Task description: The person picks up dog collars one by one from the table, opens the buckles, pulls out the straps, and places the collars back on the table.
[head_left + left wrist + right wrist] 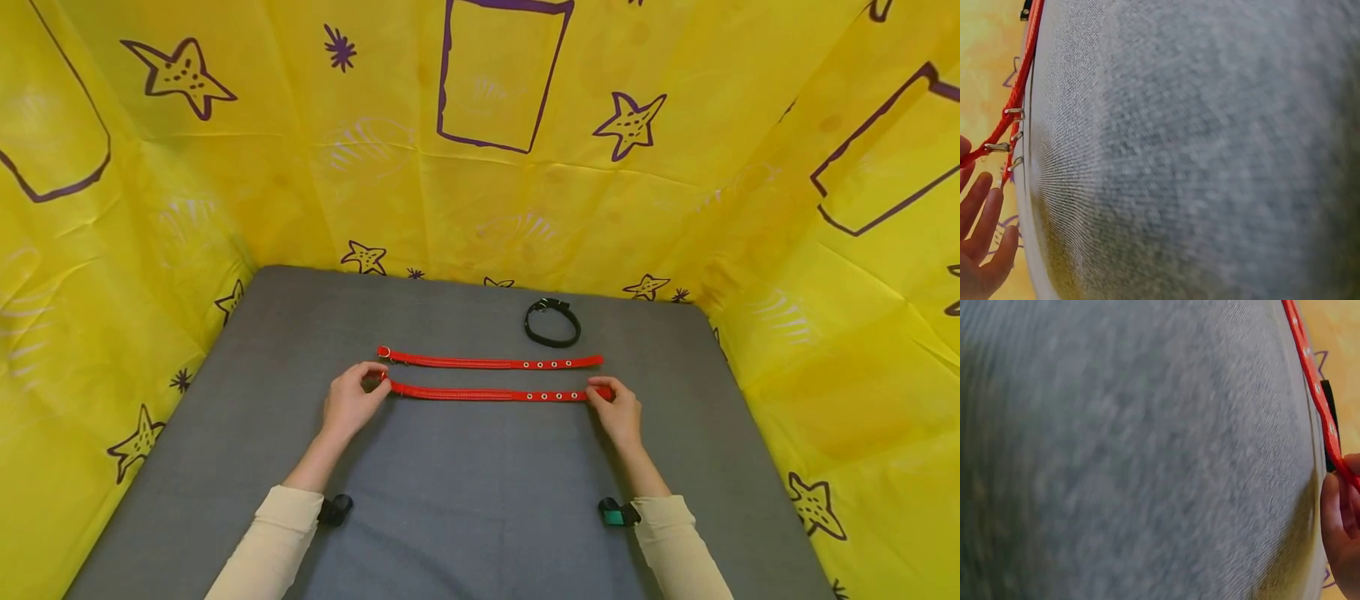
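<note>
A red collar (472,394) is stretched straight from side to side between my two hands. My left hand (352,402) pinches its buckle end, where metal rings (999,147) show in the left wrist view. The other end, past a row of metal eyelets, is pinched between thumb and fingers of my right hand (618,412). Just beyond it a second red collar (465,363) lies parallel, its buckle to the left and its eyelets to the right. Whether the held collar touches the table is hard to tell from the head view.
Farther back, right of centre, a black collar (552,342) lies closed in a loop. All of this is on a grey cloth-covered table (480,500). Yellow sheets (285,192) with purple drawings rise behind the table and along both sides.
</note>
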A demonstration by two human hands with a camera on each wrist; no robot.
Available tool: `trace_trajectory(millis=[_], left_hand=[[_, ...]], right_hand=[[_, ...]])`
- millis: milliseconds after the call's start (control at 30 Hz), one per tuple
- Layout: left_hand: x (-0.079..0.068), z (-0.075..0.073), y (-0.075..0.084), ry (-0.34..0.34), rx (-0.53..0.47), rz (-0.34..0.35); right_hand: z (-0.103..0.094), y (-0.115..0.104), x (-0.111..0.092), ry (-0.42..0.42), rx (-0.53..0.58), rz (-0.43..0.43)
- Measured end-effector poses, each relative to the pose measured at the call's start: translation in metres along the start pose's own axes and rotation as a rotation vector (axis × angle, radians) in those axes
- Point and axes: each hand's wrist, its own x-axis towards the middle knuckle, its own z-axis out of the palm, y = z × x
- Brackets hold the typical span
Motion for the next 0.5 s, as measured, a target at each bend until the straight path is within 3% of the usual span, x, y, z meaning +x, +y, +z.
trace_trajectory(millis=[233, 500], left_hand=[[-0.0022, -0.0042, -0.0051, 0.021, 0.041, -0.086], [-0.0036, -0.0091, -0.0088, -0.004, 0.109, -0.112]], right_hand=[[-0.0012, 0.0061, 0.0002, 0.003, -0.09, -0.07], [0.0001, 0.0096, -0.0011, 0.013, -0.115, -0.141]])
